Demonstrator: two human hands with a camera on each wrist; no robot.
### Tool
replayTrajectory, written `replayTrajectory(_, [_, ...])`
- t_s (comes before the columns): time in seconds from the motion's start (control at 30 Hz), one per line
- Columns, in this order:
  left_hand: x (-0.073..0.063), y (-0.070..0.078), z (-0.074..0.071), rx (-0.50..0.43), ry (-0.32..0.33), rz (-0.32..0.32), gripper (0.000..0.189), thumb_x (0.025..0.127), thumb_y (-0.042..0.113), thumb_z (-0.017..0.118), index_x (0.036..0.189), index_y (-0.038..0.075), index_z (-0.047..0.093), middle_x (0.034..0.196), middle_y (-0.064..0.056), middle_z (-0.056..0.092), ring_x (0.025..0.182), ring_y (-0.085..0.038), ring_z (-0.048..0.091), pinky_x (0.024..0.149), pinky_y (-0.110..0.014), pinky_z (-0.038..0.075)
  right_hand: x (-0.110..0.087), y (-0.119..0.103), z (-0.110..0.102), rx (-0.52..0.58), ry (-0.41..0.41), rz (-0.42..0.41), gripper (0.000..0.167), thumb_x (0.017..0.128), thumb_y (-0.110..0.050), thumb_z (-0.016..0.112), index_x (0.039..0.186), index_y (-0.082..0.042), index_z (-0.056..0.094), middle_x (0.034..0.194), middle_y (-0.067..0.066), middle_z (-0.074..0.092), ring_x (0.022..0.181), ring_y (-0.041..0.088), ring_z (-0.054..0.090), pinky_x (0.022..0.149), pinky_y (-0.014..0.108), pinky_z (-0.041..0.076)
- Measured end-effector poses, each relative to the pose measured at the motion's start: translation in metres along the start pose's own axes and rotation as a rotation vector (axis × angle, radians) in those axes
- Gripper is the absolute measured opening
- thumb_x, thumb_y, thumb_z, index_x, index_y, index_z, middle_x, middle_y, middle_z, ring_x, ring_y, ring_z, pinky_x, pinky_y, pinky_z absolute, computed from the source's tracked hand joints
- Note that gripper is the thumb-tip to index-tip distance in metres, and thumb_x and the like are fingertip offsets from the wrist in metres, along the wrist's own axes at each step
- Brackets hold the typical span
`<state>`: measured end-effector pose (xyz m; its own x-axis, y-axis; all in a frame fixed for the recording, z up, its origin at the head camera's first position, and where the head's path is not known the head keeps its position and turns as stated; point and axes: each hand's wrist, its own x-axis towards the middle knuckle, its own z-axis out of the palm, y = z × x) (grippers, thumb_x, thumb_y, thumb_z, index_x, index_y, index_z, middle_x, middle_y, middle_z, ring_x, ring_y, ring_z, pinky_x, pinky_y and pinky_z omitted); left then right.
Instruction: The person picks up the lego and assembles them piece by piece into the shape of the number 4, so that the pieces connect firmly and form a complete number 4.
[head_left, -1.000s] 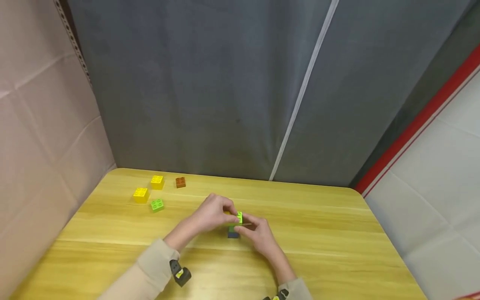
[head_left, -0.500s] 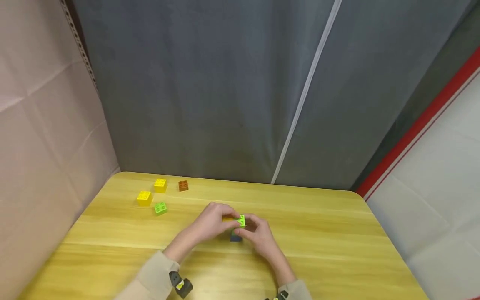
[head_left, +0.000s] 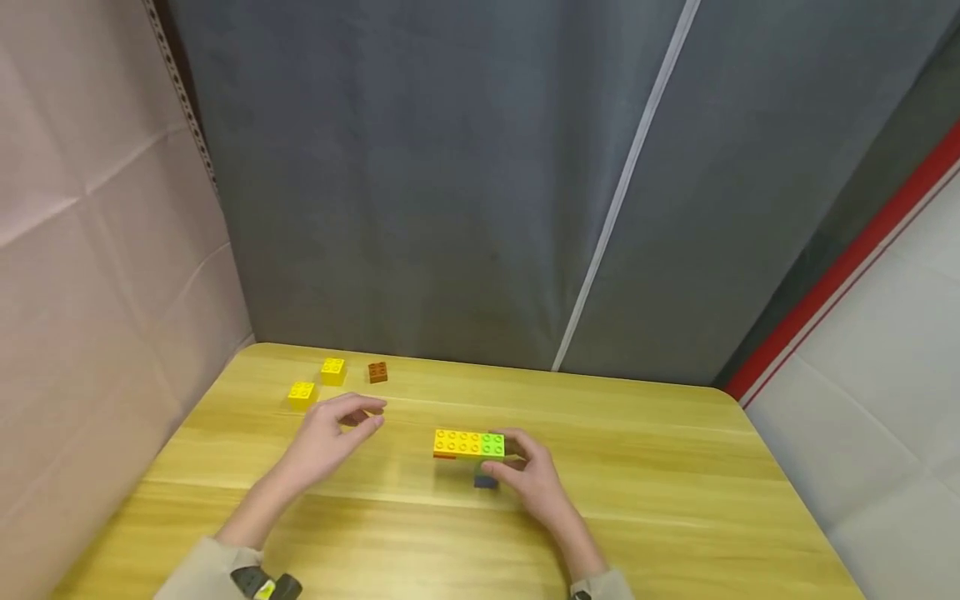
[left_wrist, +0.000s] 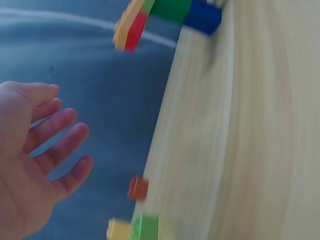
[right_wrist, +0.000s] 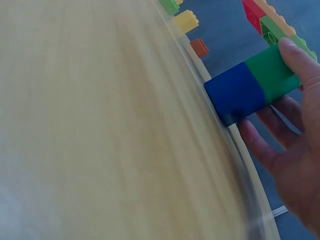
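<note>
A toy brick build stands on the table, with a blue brick (right_wrist: 235, 94) at its foot and a green brick (right_wrist: 267, 75) above. Across its top run a long yellow brick (head_left: 457, 442) and a light green one (head_left: 492, 445); a red brick (left_wrist: 134, 33) sits under the yellow overhang. My right hand (head_left: 536, 479) grips the build from the right, thumb on the green brick. Holding nothing, my left hand (head_left: 326, 442) hovers left of the build with relaxed fingers. It hides the loose light green brick (left_wrist: 145, 227), which shows in the left wrist view.
Two loose yellow bricks (head_left: 333, 372) lie at the table's back left, beside a small brown brick (head_left: 377, 372). A dark grey curtain (head_left: 450, 183) hangs behind the wooden table (head_left: 637, 467). Pale panels stand on both sides.
My left hand has let go of the build's top and moved left toward the loose bricks, uncovering the yellow brick. My right hand still holds the build.
</note>
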<state>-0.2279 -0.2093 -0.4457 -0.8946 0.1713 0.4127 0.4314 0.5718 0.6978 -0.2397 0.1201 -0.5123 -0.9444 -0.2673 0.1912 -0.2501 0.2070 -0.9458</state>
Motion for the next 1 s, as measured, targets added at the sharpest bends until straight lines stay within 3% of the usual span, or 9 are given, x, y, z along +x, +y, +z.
replayTrajectory(0.17, [-0.006,-0.025,-0.025,0.026,0.048,-0.103,0.025,0.097,0.014,0.073,0.12,0.006,0.074,0.104,-0.003,0.074,0.087,-0.018,0.065,0.072,-0.026,0.055,-0.001,-0.002,-0.003,0.003,0.025,-0.007,0.044,0.088,-0.012,0.082,0.129,-0.01,0.067,0.122,0.012,0.068,0.105,0.029,0.067,0.085,0.029,0.057])
replayTrajectory(0.3, [-0.009,-0.045,-0.037,0.049,0.104,-0.142,0.028,0.097,0.012,0.073,0.122,0.001,0.072,0.105,-0.009,0.074,0.089,-0.011,0.064,0.075,-0.02,0.053,-0.002,-0.002,-0.005,0.005,0.018,-0.017,0.041,0.087,-0.013,0.083,0.125,-0.01,0.067,0.121,0.012,0.068,0.106,0.03,0.067,0.089,0.03,0.056])
replayTrajectory(0.4, [-0.01,-0.056,-0.041,0.052,0.148,-0.159,0.031,0.094,0.01,0.075,0.122,-0.002,0.072,0.106,-0.014,0.074,0.09,-0.01,0.064,0.075,-0.014,0.052,-0.002,-0.003,-0.005,-0.002,0.021,-0.031,0.04,0.088,-0.013,0.082,0.124,-0.01,0.066,0.121,0.009,0.068,0.112,0.03,0.066,0.094,0.031,0.055])
replayTrajectory(0.47, [-0.01,-0.062,-0.042,0.047,0.163,-0.165,0.033,0.092,0.008,0.077,0.122,-0.003,0.071,0.107,-0.017,0.074,0.092,-0.016,0.066,0.075,-0.013,0.051,0.0,-0.004,-0.004,-0.009,0.015,-0.042,0.038,0.088,-0.013,0.082,0.123,-0.01,0.065,0.121,0.008,0.068,0.114,0.029,0.065,0.095,0.031,0.054])
replayTrajectory(0.6, [-0.009,-0.07,-0.043,0.051,0.145,-0.196,0.037,0.091,0.01,0.079,0.124,-0.005,0.07,0.113,-0.02,0.072,0.098,-0.03,0.066,0.075,-0.014,0.051,0.006,-0.008,-0.004,-0.016,-0.014,-0.055,0.035,0.09,-0.012,0.08,0.121,-0.007,0.064,0.122,0.011,0.067,0.115,0.031,0.065,0.094,0.033,0.055])
replayTrajectory(0.73, [-0.008,-0.077,-0.044,0.057,0.135,-0.234,0.04,0.091,0.013,0.079,0.126,-0.004,0.069,0.117,-0.021,0.071,0.1,-0.031,0.064,0.076,-0.014,0.05,0.011,-0.012,-0.003,-0.033,-0.034,-0.038,0.032,0.091,-0.008,0.079,0.119,-0.005,0.062,0.122,0.013,0.066,0.116,0.032,0.065,0.093,0.033,0.056])
replayTrajectory(0.83, [-0.008,-0.083,-0.045,0.07,0.167,-0.226,0.039,0.09,0.01,0.079,0.124,-0.005,0.069,0.114,-0.022,0.071,0.097,-0.028,0.064,0.074,-0.013,0.049,0.014,-0.014,-0.002,-0.049,-0.04,-0.022,0.032,0.091,-0.003,0.077,0.118,-0.002,0.061,0.122,0.015,0.066,0.116,0.034,0.064,0.094,0.033,0.055])
replayTrajectory(1.0, [-0.002,-0.093,-0.045,0.146,0.243,-0.146,0.037,0.085,0.003,0.082,0.119,-0.007,0.071,0.103,-0.021,0.071,0.086,-0.029,0.067,0.069,-0.014,0.049,0.017,-0.019,-0.002,-0.078,-0.022,-0.024,0.031,0.091,0.003,0.075,0.118,0.001,0.06,0.121,0.019,0.066,0.116,0.039,0.063,0.093,0.034,0.056])
